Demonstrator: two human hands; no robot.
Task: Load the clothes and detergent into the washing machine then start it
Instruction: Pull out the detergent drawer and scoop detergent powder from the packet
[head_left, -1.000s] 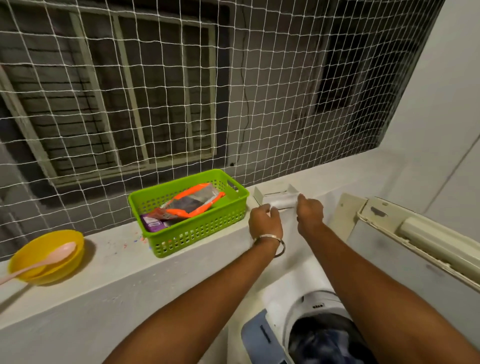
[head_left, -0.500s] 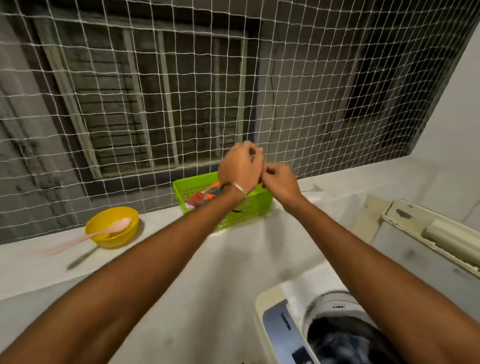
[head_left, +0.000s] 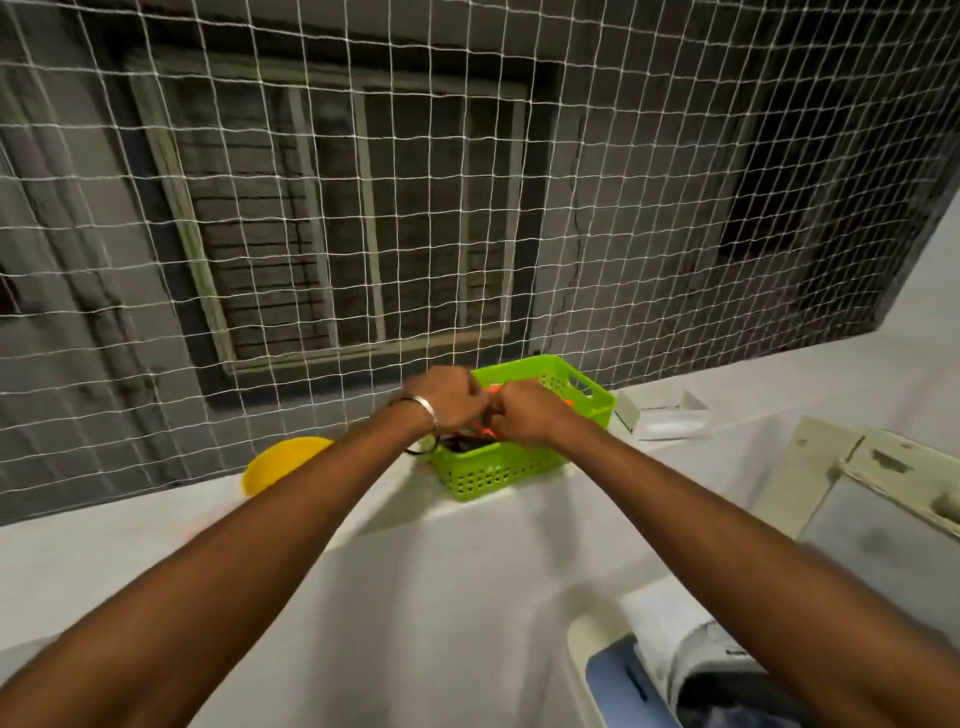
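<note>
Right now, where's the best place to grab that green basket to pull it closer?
Probably the green basket by its right end wall, where a handle slot is cut near the rim. Come from the right: both hands, left hand and right hand, crowd the near-left rim, and the net backs the far side.

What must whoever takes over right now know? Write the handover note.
Left hand and right hand: together over the green basket on the ledge, fingers curled; whether they grip anything is hidden.
An orange packet shows in the basket between the hands.
Washing machine at lower right, lid up, dark clothes in the drum.
Done: clothes appear loaded.
Left: add detergent, close the lid, start the machine.
</note>
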